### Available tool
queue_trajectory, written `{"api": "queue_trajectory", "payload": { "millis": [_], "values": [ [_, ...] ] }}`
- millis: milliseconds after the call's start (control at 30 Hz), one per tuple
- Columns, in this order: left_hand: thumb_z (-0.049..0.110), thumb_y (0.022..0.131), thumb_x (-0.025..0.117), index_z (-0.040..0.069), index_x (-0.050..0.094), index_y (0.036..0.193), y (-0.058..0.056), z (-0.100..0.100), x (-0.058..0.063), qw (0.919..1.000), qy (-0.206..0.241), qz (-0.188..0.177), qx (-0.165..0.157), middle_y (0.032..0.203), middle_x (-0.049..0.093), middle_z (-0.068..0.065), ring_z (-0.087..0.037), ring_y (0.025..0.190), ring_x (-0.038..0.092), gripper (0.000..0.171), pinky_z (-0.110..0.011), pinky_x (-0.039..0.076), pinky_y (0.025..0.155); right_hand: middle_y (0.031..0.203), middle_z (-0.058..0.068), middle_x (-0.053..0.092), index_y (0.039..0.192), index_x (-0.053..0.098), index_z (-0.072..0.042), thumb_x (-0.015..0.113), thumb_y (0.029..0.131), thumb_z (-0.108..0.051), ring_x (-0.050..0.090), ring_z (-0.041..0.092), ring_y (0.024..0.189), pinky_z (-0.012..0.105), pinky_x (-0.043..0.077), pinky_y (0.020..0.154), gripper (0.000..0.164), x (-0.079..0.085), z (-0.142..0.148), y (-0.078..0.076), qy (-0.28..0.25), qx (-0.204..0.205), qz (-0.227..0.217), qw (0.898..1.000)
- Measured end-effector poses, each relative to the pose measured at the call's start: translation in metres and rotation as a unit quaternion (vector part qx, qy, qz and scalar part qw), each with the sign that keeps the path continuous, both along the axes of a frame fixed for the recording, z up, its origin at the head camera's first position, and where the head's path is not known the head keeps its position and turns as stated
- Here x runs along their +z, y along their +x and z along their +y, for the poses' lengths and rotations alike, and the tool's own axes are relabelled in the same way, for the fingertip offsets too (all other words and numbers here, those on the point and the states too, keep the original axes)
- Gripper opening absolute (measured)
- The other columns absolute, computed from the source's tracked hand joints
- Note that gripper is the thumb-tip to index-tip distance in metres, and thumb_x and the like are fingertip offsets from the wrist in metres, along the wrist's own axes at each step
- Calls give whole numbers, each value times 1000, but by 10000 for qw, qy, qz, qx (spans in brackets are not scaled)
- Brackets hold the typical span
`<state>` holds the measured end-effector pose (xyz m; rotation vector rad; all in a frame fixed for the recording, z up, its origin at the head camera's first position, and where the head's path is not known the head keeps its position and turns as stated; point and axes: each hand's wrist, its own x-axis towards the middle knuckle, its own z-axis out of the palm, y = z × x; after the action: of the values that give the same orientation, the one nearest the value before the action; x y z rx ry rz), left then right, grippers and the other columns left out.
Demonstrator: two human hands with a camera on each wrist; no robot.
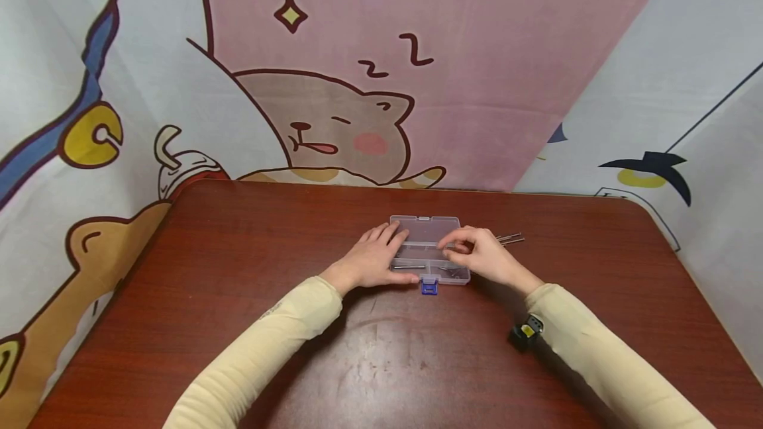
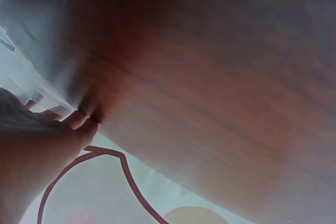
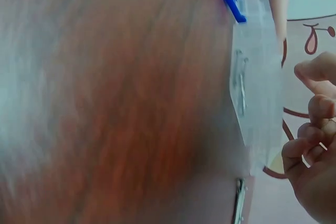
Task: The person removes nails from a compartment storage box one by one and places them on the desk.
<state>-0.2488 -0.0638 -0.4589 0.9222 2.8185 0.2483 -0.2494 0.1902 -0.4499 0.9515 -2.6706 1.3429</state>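
Observation:
A clear plastic compartment box [image 1: 430, 263] lies with its lid [image 1: 426, 227] raised back and its blue latch [image 1: 429, 287] at the front. My left hand [image 1: 375, 260] rests at the box's left side, fingers spread and mostly straight, thumb along the front edge. In the left wrist view, fingertips [image 2: 86, 119] touch near the box's edge. Over the right half hovers my right hand [image 1: 477, 255]; the right wrist view shows its fingers [image 3: 320, 108] loosely bent, with nothing visible between them. One long nail-like metal pin [image 1: 408, 267] lies front left, and several small metal pieces [image 1: 453, 273] front right.
Several nail-like pins [image 1: 510, 239] lie on the brown table [image 1: 268, 230], right of the box and behind the right hand. A black device with a yellow mark [image 1: 526, 332] sits at the right wrist. A cartoon-printed cloth [image 1: 477, 85] hangs behind the table's far edge.

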Motion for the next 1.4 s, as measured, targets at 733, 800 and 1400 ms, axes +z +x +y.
{"api": "queue_trajectory", "payload": {
  "millis": [733, 800, 1400],
  "values": [
    [76, 79, 54, 11, 29, 152, -2, -2, 0, 10000, -18, -22, -81, 157, 21, -16, -33, 142, 21, 101, -47, 21, 111, 90, -5, 55, 88, 77, -18, 79, 77, -7, 44, 16, 91, 40, 33, 78, 15, -12, -37, 8, 461, 402, 905, 9940],
    [75, 79, 55, 10, 30, 152, -3, -2, 0, 10000, -13, -5, -92, 156, 22, -16, -33, 141, 22, 101, -48, 21, 111, 94, -5, 55, 85, 77, -19, 80, 76, -8, 43, 18, 95, 44, 29, 79, 14, -12, -40, 9, 546, 371, 924, 9935],
    [78, 77, 54, 11, 27, 153, -3, -3, 3, 9994, -243, 30, -236, 157, 19, -16, -33, 142, 21, 105, -47, 21, 111, 83, -14, 49, 107, 77, -22, 72, 88, -15, 38, 10, 81, 41, 25, 73, 21, 13, -53, 9, 2375, 872, 507, 9661]
  ]
}}
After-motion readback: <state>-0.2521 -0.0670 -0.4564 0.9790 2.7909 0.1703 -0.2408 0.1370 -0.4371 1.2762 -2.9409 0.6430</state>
